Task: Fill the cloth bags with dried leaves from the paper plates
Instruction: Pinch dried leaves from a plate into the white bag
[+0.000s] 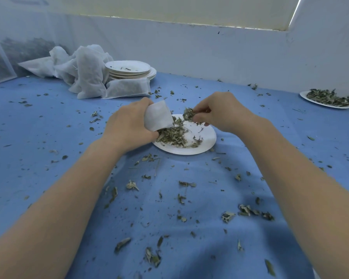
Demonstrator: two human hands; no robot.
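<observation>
Across the whole scene is a blue sheet (189, 198) covering the table, matte and a bit creased, sprinkled all over with loose leaf bits (246, 211). Far left there's a translucent screen (0, 63) with something dark behind it, too blurry to make out. Next to it sits a heap of white cloth bags (85, 71), thin gauzy stuff, crumpled; can't count them, and a flat one at the near edge looks stuffed with something dark. Just behind is a stack of empty paper plates (129, 70), round with ridged rims, a few crumbs on the top one. Far right, a plate piled with leaves (322, 98) is cut off by the frame edge.

Middle of the table: a white paper plate (208, 140) with a small pile of dried leaves (173, 135), curled and grey-green, mostly on its left half. The left hand (127, 125) grips a small white cloth bag (158, 115) over the plate's left edge; the bag's opening is hidden, so no idea how full it is. The right hand (222, 111) hovers over the plate's far side, fingertips pinching a clump of leaves (188, 113) just beside the bag.
</observation>
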